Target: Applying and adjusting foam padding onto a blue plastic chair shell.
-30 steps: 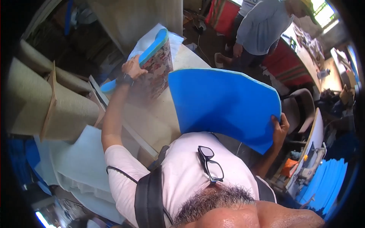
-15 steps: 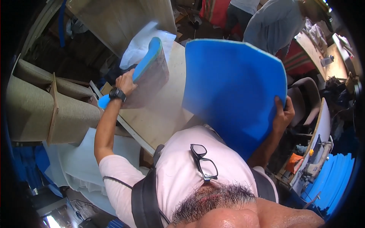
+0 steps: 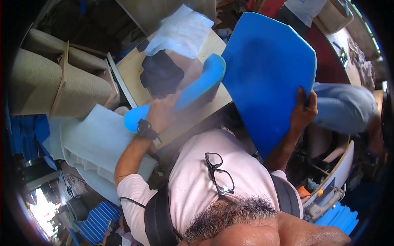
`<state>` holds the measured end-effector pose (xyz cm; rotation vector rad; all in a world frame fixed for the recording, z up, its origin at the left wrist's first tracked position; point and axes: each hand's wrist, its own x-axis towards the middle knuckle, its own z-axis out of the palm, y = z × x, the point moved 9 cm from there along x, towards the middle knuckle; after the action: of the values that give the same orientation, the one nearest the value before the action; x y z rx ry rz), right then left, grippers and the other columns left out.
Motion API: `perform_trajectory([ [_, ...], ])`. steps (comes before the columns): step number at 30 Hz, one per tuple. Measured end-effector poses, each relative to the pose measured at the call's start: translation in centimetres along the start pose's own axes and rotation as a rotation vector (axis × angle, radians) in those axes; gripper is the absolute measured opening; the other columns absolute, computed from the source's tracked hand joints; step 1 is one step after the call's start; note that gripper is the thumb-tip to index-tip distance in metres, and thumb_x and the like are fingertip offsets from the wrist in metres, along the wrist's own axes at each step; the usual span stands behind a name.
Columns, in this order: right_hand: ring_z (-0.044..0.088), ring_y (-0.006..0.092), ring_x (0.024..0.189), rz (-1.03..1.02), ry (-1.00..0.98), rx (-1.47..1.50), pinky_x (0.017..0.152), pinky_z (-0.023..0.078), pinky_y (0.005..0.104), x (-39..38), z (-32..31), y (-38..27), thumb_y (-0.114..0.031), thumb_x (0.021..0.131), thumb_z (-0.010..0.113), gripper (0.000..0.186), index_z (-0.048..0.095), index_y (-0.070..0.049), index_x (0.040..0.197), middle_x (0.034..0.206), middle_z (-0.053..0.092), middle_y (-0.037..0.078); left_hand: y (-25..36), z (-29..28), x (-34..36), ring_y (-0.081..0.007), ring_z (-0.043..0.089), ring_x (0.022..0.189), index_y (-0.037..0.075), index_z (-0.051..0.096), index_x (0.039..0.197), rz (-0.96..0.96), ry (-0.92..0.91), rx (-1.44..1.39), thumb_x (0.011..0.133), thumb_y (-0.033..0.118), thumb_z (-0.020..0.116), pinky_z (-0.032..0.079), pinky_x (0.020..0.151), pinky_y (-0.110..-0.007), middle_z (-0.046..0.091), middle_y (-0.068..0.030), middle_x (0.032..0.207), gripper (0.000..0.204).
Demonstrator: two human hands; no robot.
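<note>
My left hand (image 3: 163, 108) grips a curled piece of blue foam (image 3: 207, 82) over a pale wooden board (image 3: 127, 78); haze blurs the piece's underside. My right hand (image 3: 305, 104) holds a large flat blue foam sheet (image 3: 271, 69) by its right edge, raised to the right of the board. A crumpled white sheet (image 3: 180, 30) lies on the board's far part, with a dark patch (image 3: 162, 73) just below it whose material I cannot make out.
Rolled beige material (image 3: 78, 94) in wooden frames and white sheets (image 3: 106, 139) lie at left. A bending co-worker (image 3: 340, 106) is close at right, another person (image 3: 299, 12) behind. A long bench (image 3: 340, 45) runs at far right; stacked blue foam (image 3: 336, 215) is at lower right.
My left hand has moved right and down with the curled piece, uncovering the dark patch. The sheet in my right hand has risen. The co-worker has bent down at the right.
</note>
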<state>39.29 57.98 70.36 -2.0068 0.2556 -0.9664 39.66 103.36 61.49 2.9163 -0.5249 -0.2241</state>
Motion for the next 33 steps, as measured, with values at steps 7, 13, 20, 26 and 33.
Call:
perform_trajectory([
  [7,0.065,0.0097,0.069,-0.122,-0.068,-0.08,0.061,0.051,0.0282,1.8,2.5,1.0,-0.014,0.099,0.073,0.018,0.073,-0.005,0.115,0.085,0.074,0.007,1.7,-0.4,-1.5,-0.0374,0.065,0.116,0.008,0.049,0.151,-0.165,0.1,-0.008,0.074,0.01,0.085,0.049,0.1,-0.049,0.063,-0.019,0.138,0.085],
  [13,0.064,0.0099,0.083,0.038,-0.235,0.204,0.073,0.054,0.0288,0.8,6.7,2.4,-0.004,0.096,0.074,0.017,0.071,0.0,0.112,0.092,0.073,0.006,7.8,-4.7,-1.1,-0.0369,0.058,0.13,0.007,0.046,0.153,-0.14,0.505,-0.124,0.079,0.025,0.088,0.039,0.115,-0.049,0.061,-0.0171,0.142,0.087],
  [20,0.069,0.0314,0.084,-0.129,-0.242,0.292,0.073,0.056,0.0386,-7.1,10.2,-2.1,0.007,0.086,0.069,0.024,0.068,-0.001,0.109,0.097,0.066,0.018,15.7,-3.3,6.5,-0.041,0.057,0.133,-0.006,0.024,0.159,0.068,0.245,-0.947,0.085,0.046,0.084,0.045,0.111,-0.044,0.056,-0.0333,0.14,0.109],
  [26,0.062,0.043,0.112,-0.219,-0.572,0.094,0.093,0.054,0.0457,-14.1,12.3,-4.2,-0.006,0.086,0.072,0.053,0.056,0.004,0.136,0.126,0.061,0.027,15.7,-0.4,11.5,-0.0384,0.071,0.093,-0.009,0.056,0.123,0.041,0.324,-1.006,0.089,0.023,0.077,0.056,0.083,-0.045,0.071,-0.0275,0.101,0.052],
  [33,0.037,0.0445,0.146,0.074,-0.864,0.074,0.122,0.031,0.05,-27.2,9.0,4.1,-0.052,0.101,0.056,0.074,0.04,-0.005,0.156,0.163,0.032,0.026,15.5,2.5,7.3,-0.0339,0.074,0.101,-0.004,0.063,0.131,0.129,0.232,-1.032,0.1,0.01,0.063,0.056,0.086,-0.039,0.074,-0.0246,0.111,0.034],
])
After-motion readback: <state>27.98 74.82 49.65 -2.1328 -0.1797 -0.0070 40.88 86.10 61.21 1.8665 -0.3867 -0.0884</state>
